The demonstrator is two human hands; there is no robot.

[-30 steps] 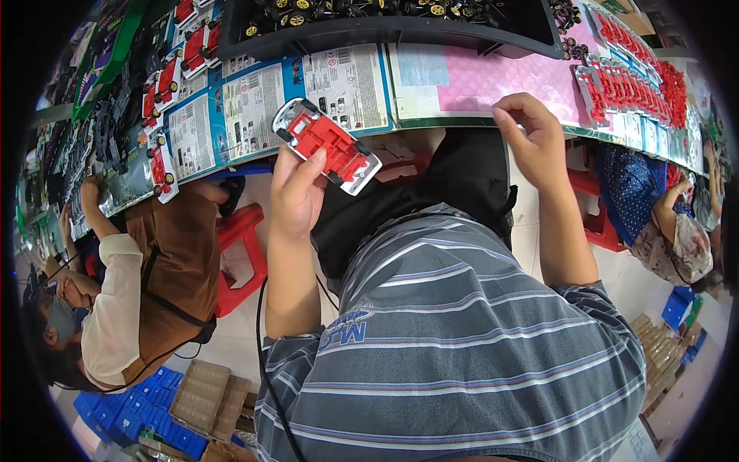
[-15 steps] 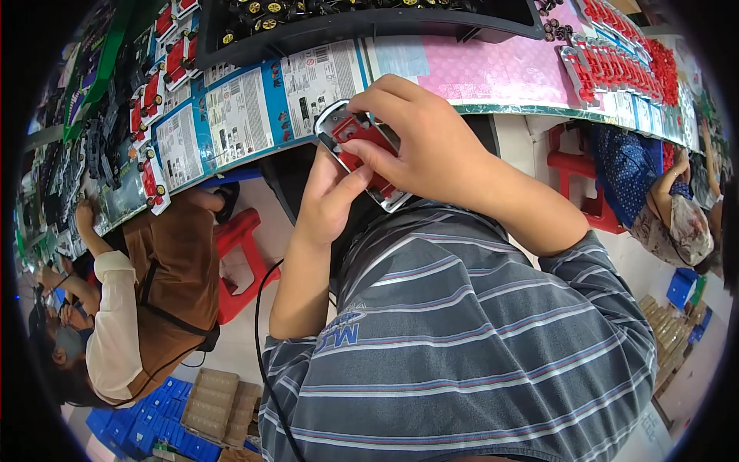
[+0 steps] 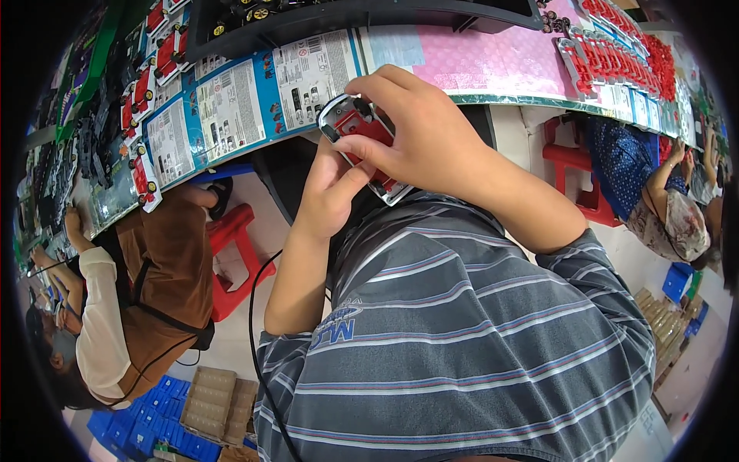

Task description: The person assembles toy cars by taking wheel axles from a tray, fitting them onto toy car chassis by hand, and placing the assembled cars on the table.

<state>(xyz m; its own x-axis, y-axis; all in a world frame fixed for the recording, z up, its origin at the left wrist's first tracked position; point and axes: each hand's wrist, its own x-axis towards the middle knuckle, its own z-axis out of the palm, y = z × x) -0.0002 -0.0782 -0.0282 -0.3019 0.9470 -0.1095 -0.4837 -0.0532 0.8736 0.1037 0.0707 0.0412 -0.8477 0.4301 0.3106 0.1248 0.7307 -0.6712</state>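
Note:
Just off the table's near edge, I hold a toy car [image 3: 360, 129] with its underside turned up. It has a white shell and a red base, and black wheels show at its upper end. My left hand [image 3: 331, 192] is closed around its lower left side, the thumb pressed along the edge. Over the upper right side bends my right hand [image 3: 419, 119], its thumb lying across the red base and its index finger at the top end beside a black wheel [image 3: 362, 106]. My fingers hide part of the base.
A black tray [image 3: 369, 15] of yellow-hubbed wheels stands at the table's far side. Red-and-white cars [image 3: 142, 179] line the left; red-and-white car parts [image 3: 585, 65] stand in rows at right, beyond pink bubble wrap [image 3: 493, 61]. Co-workers sit on both sides, near red stools [image 3: 235, 262].
The right fingers have shifted slightly on the car, and a black wheel near the index finger shows more plainly. The table has slid a little upward and left in view.

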